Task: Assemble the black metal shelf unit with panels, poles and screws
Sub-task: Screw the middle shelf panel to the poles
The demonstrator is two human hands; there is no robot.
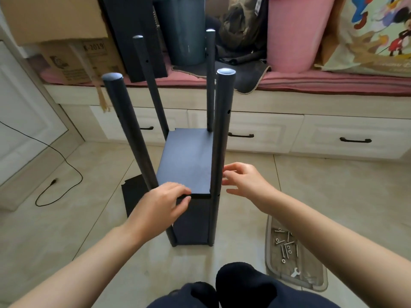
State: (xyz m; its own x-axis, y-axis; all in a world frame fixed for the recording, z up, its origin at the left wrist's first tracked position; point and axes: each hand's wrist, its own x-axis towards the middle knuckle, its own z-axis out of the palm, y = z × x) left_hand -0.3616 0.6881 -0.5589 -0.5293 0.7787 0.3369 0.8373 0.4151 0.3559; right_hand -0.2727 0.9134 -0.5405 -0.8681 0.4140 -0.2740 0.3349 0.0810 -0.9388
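Note:
The black shelf unit stands upright on the tiled floor, with several black poles rising from it. A black panel [186, 161] sits between the poles above a lower panel [192, 225]. My left hand [162, 203] grips the near edge of the upper panel by the near left pole [129, 134]. My right hand [244, 181] hovers with loose fingers just right of the near right pole [221, 138], holding nothing. Whether its fingertips touch the pole is unclear.
A grey tray [311, 283] with several screws [285, 245] and a small wrench [295, 272] lies at the right. Another black panel [133, 194] lies on the floor at the left. A further panel [133, 36] leans on the bench among boxes and bins. A cable [60, 174] crosses the floor.

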